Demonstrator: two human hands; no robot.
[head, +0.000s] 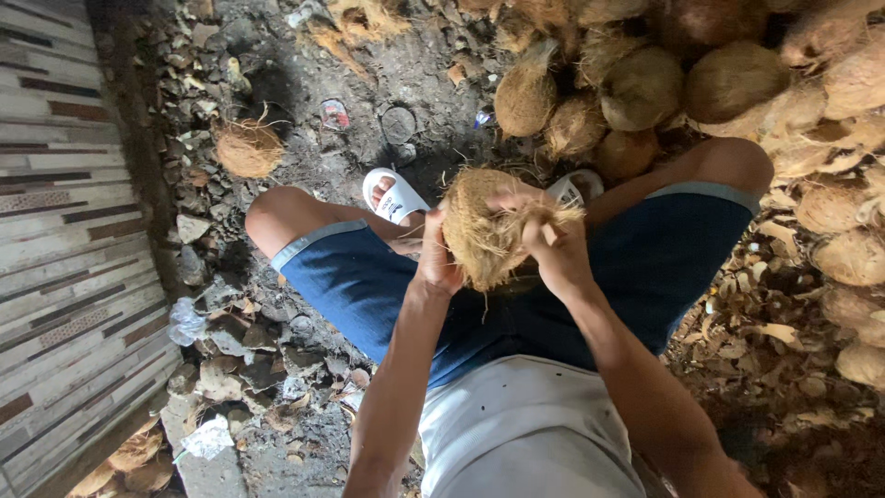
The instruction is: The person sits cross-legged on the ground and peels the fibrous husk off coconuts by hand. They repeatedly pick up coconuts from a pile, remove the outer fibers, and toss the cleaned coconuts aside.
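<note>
— Coconut [479, 231], half-husked, sits at the centre of the frame, held above the person's lap between both hands.

— How are the hands set?

— Left hand [435, 258] is cupped against the nut's left flank, steadying it. Right hand [553, 244] is clenched on a tuft of husk fibre [551, 218] at the right side of the nut.

— How would it handle?

— I'd judge it heavy and rigid under the husk, with a rough, stringy surface that won't slip. The fibres look tough; best gripped in a bunch near their root, with the other palm bracing the round body.

— And around it?

— Blue shorts [636, 258] and a white shirt [516, 424] below; white sandals [395, 195] just above the nut. A heap of husked coconuts [719, 83] fills the upper right, one lone coconut [247, 148] lies at upper left, and husk scraps [765, 341] litter the ground at right. A striped tiled wall [64, 258] runs down the left edge.
</note>
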